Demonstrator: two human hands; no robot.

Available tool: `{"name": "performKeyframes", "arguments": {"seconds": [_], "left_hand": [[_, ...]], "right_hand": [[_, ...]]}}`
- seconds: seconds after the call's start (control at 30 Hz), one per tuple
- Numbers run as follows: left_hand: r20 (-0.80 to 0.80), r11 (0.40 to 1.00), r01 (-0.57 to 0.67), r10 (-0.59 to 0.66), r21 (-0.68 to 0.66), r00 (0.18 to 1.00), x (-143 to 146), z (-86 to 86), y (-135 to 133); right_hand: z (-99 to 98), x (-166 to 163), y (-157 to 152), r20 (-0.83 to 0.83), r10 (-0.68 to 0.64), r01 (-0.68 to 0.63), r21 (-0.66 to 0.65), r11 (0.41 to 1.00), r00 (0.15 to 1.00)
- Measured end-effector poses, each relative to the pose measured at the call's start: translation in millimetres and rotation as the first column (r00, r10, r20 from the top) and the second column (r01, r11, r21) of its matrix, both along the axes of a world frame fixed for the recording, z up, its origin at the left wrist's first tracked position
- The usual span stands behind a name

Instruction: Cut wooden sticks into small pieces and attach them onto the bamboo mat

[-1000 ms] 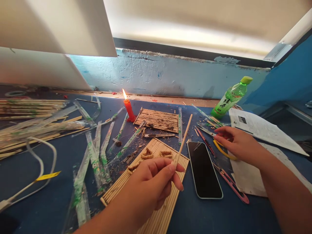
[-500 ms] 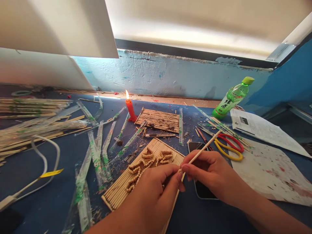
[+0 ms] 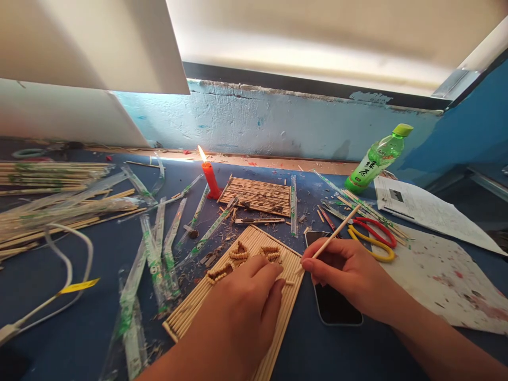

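A slim wooden stick point(image 3: 336, 230) slants up from the pinched fingers of my right hand point(image 3: 341, 267), above the phone and the panel's right edge. My left hand point(image 3: 242, 301) is over a panel of wooden sticks laid side by side point(image 3: 198, 309), fingers closed. A short pale stick piece point(image 3: 289, 282) pokes out past its thumb and fingertips; the rest of it is hidden. Beaded wooden pieces point(image 3: 239, 251) form raised shapes on the panel, partly covered by my left hand.
Behind the panel stand a lit red candle point(image 3: 210, 180) and a smaller, darkened stick panel point(image 3: 256, 194), with a utility knife point(image 3: 260, 220) between. A phone point(image 3: 337, 304), scissors point(image 3: 373, 238) and a green bottle point(image 3: 377, 159) are at right. Plastic wrappers point(image 3: 159, 264) and a white cable point(image 3: 65, 296) lie left.
My left hand has parted from the stick and moved left over the panel, covering more of the beaded shapes. My right hand has shifted slightly right, still pinching the stick.
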State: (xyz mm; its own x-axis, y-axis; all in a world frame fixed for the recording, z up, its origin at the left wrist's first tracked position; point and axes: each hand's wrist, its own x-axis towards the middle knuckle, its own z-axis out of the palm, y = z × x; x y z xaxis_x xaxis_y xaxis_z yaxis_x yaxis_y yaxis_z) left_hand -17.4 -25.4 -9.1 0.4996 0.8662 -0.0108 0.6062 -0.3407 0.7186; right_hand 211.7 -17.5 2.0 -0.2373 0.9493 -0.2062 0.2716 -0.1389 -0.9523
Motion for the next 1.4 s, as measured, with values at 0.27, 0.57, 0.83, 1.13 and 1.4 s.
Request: {"name": "performKeyframes", "arguments": {"seconds": [0.27,0.57,0.83,1.13,1.4], "left_hand": [[0.332,0.843,0.015,0.196,-0.538,0.923,8.2,20.0,-0.2],[0.45,0.49,0.245,0.359,-0.836,0.817,12.4,16.0,5.8],[0.458,0.452,0.267,0.393,-0.851,0.797,12.5,13.3,3.6],[0.415,0.472,0.223,0.353,-0.853,0.838,12.4,14.3,3.5],[0.242,0.572,-0.04,0.408,-0.819,0.88,16.6,26.4,5.3]], "right_hand": [[4.5,-9.3,-5.7,-0.202,0.057,-0.076,-0.088,0.993,0.978],[1.3,-10.2,-9.6,-0.264,0.066,-0.11,-0.156,0.982,0.962],[0.5,-10.7,-8.7,-0.274,0.066,-0.114,-0.165,0.98,0.959],[4.2,-16.0,-12.7,-0.266,0.068,-0.117,-0.175,0.978,0.961],[12.8,67.7,24.3,0.603,-0.285,0.086,0.337,0.938,0.745]]}}
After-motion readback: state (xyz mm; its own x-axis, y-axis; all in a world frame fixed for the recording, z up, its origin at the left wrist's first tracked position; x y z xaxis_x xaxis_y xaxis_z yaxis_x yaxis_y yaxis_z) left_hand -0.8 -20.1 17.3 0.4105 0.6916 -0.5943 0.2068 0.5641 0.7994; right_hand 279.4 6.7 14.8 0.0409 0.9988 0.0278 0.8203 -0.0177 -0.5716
